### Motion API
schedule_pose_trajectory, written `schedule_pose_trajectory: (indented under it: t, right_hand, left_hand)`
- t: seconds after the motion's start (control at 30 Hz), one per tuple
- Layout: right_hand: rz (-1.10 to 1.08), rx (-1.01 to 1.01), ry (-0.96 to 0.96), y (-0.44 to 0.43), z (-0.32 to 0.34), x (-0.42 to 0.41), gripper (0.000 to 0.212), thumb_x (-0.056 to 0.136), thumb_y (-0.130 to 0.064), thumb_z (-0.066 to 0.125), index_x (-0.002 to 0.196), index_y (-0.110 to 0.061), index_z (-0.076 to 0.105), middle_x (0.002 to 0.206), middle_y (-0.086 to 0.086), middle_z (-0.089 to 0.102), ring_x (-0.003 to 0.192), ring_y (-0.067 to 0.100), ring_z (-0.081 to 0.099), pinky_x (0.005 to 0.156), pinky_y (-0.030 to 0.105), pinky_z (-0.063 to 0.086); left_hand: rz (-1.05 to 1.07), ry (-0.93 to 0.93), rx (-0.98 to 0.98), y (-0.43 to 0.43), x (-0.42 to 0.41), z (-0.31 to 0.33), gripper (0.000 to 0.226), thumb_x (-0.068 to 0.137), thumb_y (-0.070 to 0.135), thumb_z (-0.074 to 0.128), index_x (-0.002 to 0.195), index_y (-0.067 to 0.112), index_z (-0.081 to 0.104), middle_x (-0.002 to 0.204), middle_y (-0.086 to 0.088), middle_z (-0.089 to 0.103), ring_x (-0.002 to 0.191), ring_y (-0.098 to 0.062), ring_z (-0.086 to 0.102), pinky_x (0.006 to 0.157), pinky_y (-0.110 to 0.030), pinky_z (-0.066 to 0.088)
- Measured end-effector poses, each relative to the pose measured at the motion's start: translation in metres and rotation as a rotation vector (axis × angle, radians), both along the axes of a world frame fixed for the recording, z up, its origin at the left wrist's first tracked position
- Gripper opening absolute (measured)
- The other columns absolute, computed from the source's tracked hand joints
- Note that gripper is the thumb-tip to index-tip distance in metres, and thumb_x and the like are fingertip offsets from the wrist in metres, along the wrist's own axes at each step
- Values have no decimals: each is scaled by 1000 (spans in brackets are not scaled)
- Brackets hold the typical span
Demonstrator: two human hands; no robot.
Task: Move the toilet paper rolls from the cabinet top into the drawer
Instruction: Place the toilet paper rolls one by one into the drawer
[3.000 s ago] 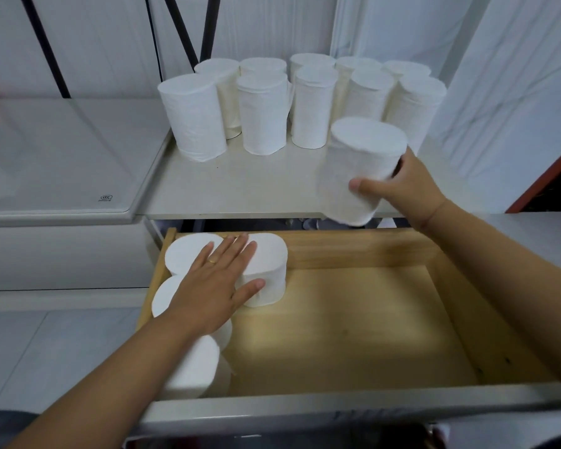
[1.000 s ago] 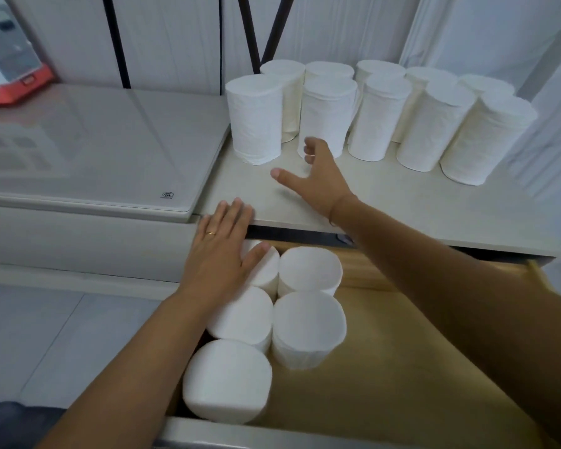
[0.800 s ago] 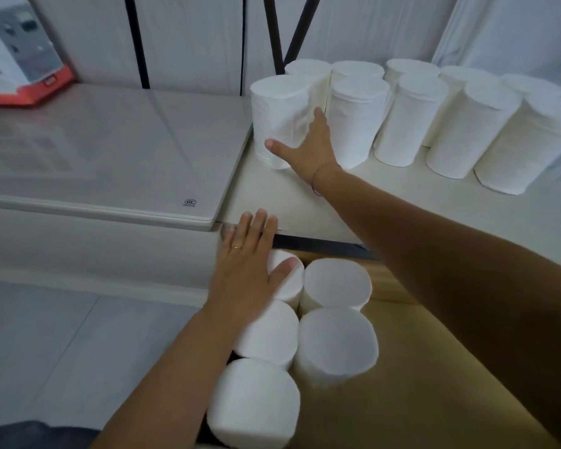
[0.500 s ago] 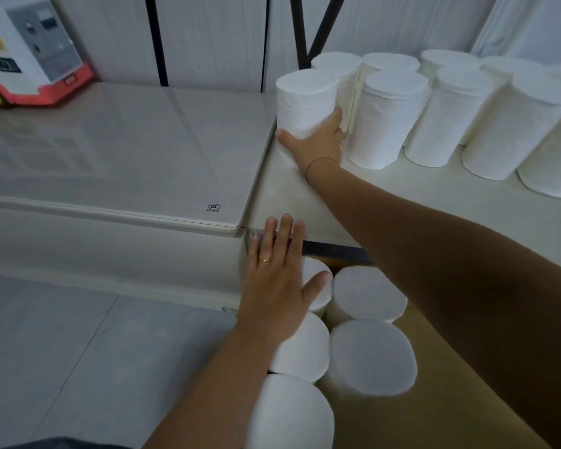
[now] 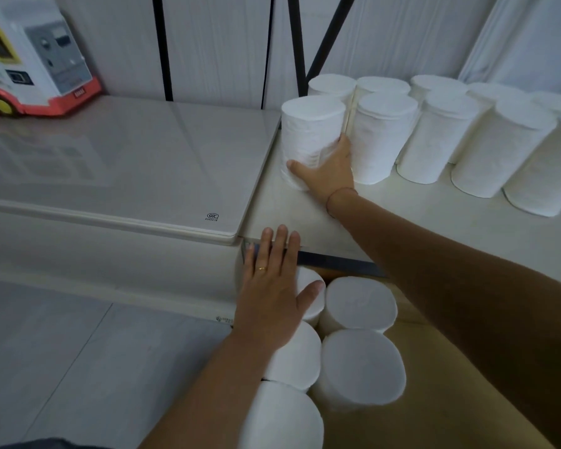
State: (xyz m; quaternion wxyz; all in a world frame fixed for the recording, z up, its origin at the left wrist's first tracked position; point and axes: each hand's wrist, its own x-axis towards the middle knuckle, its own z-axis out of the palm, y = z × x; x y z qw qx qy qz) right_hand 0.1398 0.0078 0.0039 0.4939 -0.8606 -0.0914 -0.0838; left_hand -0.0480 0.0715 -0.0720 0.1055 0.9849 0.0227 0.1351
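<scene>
Several white toilet paper rolls stand upright on the cabinet top (image 5: 418,234). My right hand (image 5: 327,170) is wrapped around the base of the leftmost front roll (image 5: 311,131), which still rests on the cabinet top. Below, the open wooden drawer (image 5: 434,400) holds several upright rolls (image 5: 360,364) in its left corner. My left hand (image 5: 272,293) lies flat, fingers apart, on top of the drawer's back-left rolls, its fingertips reaching the cabinet's front edge.
A glossy grey lid (image 5: 127,163) adjoins the cabinet top on the left, with a red and white toy vehicle (image 5: 30,63) at its far corner. Black bars (image 5: 298,40) cross the white wall behind the rolls. Grey floor tiles (image 5: 62,367) lie lower left.
My right hand placed a roll in the drawer, then reached back up and closed on the leftmost front roll. My left hand stayed flat on the drawer rolls. The view shifted left.
</scene>
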Motion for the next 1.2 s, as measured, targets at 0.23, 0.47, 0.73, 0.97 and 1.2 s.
schedule_pose_trajectory:
  t: [0.23,0.47,0.73,0.97,1.2]
  right_hand:
    - [71,170,63,-2,9,3,119,63,-45,83,150,-12,9,155,9,23,142,27,25,117,48,25]
    - [226,198,79,-1,11,2,113,65,-38,85,149,-14,12,150,7,31,134,20,35,113,42,33]
    - [341,149,136,-10,18,-10,89,61,-33,88,135,-14,42,132,2,56,120,18,53,102,40,47]
    - [492,152,225,-97,25,-61,84,64,-24,84,137,-18,43,130,-1,60,119,16,57,101,37,48]
    - [618,202,363,-233,35,-125,67,59,-16,82,120,-30,59,116,-7,70,104,10,67,76,19,55]
  left_hand:
    - [-5,6,-13,0,0,0,78,83,70,-9,145,24,-20,154,3,-23,137,-14,-32,109,-32,-26]
    - [-9,3,-23,1,0,-1,78,84,70,-7,146,24,-17,155,3,-20,139,-14,-29,111,-34,-22]
    - [-7,-4,-19,1,1,-1,79,84,69,-5,147,23,-13,157,1,-15,140,-15,-26,111,-35,-22]
    - [0,5,34,-2,-4,3,78,84,69,-3,146,21,-12,158,-1,-9,143,-19,-18,112,-37,-21]
    - [-242,108,48,-34,-15,0,82,80,75,-4,146,27,-14,152,5,-26,136,-11,-34,107,-32,-28]
